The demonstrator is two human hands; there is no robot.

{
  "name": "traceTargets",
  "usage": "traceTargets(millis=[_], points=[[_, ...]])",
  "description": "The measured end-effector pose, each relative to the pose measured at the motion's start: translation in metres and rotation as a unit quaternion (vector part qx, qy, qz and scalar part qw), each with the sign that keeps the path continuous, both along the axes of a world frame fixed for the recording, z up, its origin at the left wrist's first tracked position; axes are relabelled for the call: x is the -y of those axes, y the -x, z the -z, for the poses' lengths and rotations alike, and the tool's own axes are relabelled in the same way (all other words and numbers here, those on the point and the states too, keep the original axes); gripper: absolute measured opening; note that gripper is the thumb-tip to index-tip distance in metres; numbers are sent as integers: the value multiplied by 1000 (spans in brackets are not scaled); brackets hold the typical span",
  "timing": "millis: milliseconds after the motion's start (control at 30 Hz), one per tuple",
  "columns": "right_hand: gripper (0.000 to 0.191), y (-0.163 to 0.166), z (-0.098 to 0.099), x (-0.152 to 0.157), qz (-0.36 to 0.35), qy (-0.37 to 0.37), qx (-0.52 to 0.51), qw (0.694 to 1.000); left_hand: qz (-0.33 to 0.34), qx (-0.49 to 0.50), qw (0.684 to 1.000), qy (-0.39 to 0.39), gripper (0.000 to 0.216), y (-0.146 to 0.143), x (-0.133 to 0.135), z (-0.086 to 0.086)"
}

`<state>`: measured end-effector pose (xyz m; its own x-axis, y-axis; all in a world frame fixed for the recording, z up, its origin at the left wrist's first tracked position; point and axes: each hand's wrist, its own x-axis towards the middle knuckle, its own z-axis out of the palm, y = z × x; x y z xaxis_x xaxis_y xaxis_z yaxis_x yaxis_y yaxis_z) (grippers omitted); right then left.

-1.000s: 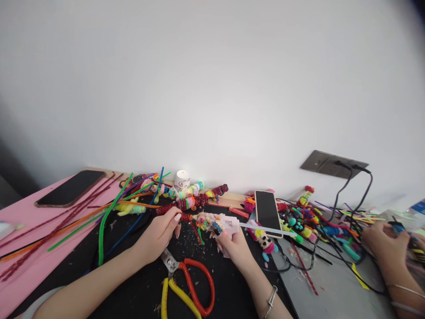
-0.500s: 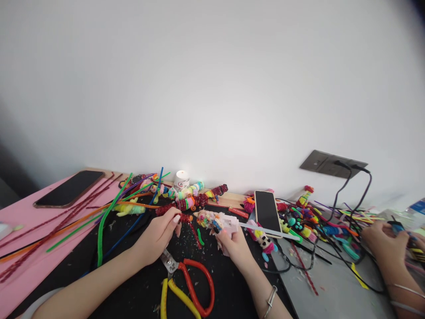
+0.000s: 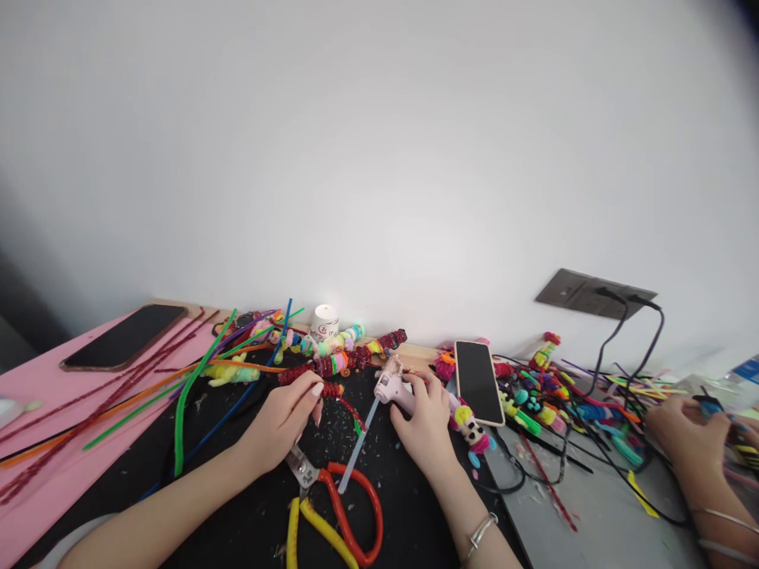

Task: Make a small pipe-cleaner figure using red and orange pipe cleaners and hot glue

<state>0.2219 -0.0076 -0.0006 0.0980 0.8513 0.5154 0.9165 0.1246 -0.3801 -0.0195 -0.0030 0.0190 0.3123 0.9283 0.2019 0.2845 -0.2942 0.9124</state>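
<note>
My left hand (image 3: 285, 423) is closed, its fingertips pinching a red tinsel pipe-cleaner piece (image 3: 333, 390) that is partly hidden by the fingers. My right hand (image 3: 425, 419) has its fingers spread around the handle of a white hot glue gun (image 3: 390, 383), which lies on the black mat (image 3: 409, 510). The gun's nozzle points away towards the wall. From its back a long glue stick (image 3: 359, 446) reaches towards me, over the red handle of the pliers (image 3: 305, 470). A thin red and green strip (image 3: 353, 415) lies between my hands.
Loose pipe cleaners (image 3: 188, 387) and a phone (image 3: 124, 338) lie at left on pink sheets. Finished pipe-cleaner figures and a small white cup (image 3: 324, 320) line the wall. Another phone (image 3: 477, 383) and black cables (image 3: 643, 348) are at right. A co-worker's hand (image 3: 688, 435) works there.
The glue gun has come down onto the mat and turned, its glue stick swinging from the right to point towards me. My right hand's fingers have spread. My left hand has hardly moved.
</note>
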Motion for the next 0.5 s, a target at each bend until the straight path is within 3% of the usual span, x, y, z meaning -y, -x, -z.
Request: traceTargets(millis=[100, 233, 500], points=[[47, 10, -8, 9, -110, -18, -42, 993, -2, -12, 1000, 2, 36, -2, 1, 0], [31, 25, -14, 20, -263, -8, -92, 960, 8, -41, 999, -12, 35, -6, 4, -1], [12, 35, -14, 30, -319, -9, -90, 943, 50, -123, 991, -31, 35, -9, 5, -4]])
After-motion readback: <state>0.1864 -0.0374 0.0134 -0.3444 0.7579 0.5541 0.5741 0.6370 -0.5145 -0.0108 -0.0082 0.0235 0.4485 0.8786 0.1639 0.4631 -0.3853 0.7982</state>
